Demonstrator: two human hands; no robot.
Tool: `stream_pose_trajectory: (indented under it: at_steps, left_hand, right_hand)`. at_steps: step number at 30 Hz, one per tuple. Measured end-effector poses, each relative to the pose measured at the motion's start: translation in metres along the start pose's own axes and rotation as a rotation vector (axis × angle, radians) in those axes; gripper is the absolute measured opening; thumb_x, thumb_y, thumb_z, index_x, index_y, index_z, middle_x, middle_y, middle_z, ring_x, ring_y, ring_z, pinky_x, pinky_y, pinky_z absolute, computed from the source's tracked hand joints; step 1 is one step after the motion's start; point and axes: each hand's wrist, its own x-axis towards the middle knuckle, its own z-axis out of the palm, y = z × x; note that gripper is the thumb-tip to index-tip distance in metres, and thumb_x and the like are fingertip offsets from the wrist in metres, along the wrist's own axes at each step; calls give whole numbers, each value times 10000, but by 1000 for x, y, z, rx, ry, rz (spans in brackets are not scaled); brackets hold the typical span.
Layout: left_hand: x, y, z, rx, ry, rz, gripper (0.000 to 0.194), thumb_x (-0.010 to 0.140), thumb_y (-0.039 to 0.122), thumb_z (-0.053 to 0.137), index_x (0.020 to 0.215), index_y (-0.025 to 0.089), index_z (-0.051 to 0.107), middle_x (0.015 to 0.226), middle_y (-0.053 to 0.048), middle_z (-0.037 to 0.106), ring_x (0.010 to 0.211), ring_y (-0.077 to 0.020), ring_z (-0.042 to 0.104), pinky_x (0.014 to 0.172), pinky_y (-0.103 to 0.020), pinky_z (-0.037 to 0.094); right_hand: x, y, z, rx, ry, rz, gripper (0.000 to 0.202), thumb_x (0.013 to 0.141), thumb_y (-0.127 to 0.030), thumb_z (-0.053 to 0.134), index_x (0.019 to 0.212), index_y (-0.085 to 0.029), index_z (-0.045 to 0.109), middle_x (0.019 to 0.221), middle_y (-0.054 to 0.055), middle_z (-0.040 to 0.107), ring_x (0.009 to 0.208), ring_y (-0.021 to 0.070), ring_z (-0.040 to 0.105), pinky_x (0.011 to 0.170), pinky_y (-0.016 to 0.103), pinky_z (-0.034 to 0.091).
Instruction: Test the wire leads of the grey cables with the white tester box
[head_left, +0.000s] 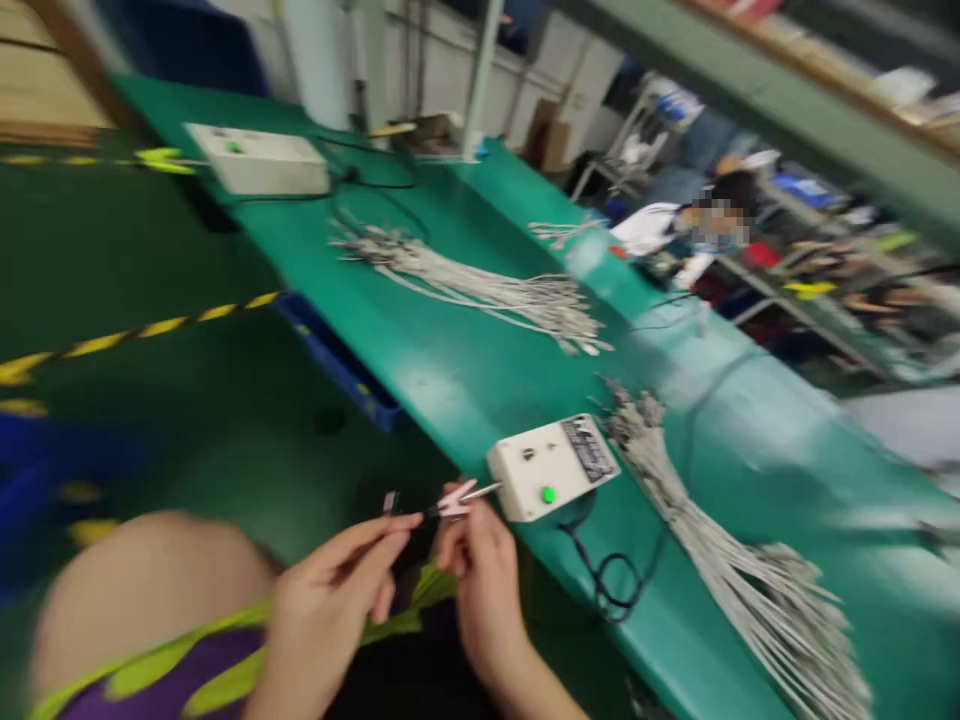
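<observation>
Close to the table's front edge, a white box [551, 468] with a green button has a thin metal shaft [484, 492] jutting toward me. A pink, forked, clip-like piece [454, 499] sits at the shaft's tip. My right hand [486, 580] is closed, thumb and curled fingers against the pink piece. My left hand [334, 590] pinches at the left end of a short dark part [430, 512] leading to the pink piece; blur hides its kind. Behind the left fingertips shows another small dark and pinkish bit [391, 502].
Bundles of grey-white cables [480, 285] [720, 540] lie on the green table [420, 370]. Another white box [259, 160] stands at the far left end. A black cord [616, 590] loops beside the nearer box. Across the table a person [675, 230] bends forward. A shelf [810, 110] overhangs the right.
</observation>
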Motion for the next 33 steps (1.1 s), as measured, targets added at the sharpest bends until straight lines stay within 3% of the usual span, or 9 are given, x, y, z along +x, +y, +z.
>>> stream_pose_trajectory:
  at_steps: [3,6,10,20,33]
  left_hand:
    - [1,1,-7,-67,10,-77,268,899,381,802,1016,148,860,540,4,652,435,-99,504,423,-201,379]
    - [5,6,0,-148,2,-76,218,902,346,792,993,162,866,793,-82,807,430,-71,511,413,-191,369]
    - [8,5,4,-246,-21,-72,184,911,322,796,971,154,842,1036,-140,843,417,-49,538,401,-181,395]
    - [12,-11,3,-349,-49,-64,171,962,302,776,916,139,751,1193,-174,823,428,-34,564,404,-168,432]
    - [15,-18,9,-330,-84,-19,106,981,278,767,951,176,764,1182,-120,818,457,-31,520,414,-183,422]
  right_hand:
    - [5,4,-7,52,-66,34,363,1047,-538,598,1120,-210,737,662,-21,583,624,143,361,594,283,270]
    - [4,13,-11,122,-79,30,321,1077,-445,585,1295,-235,693,682,-21,596,641,147,355,612,289,273]
    - [8,15,-13,268,-85,41,319,1088,-398,581,1366,-268,671,701,-35,550,644,138,326,630,286,291]
    - [14,10,-7,300,-4,87,226,1060,-326,651,1245,-231,739,604,-92,323,597,127,154,603,257,305]
    - [17,10,-8,260,-6,77,233,1033,-365,684,1211,-236,762,581,-97,307,589,125,144,606,259,296]
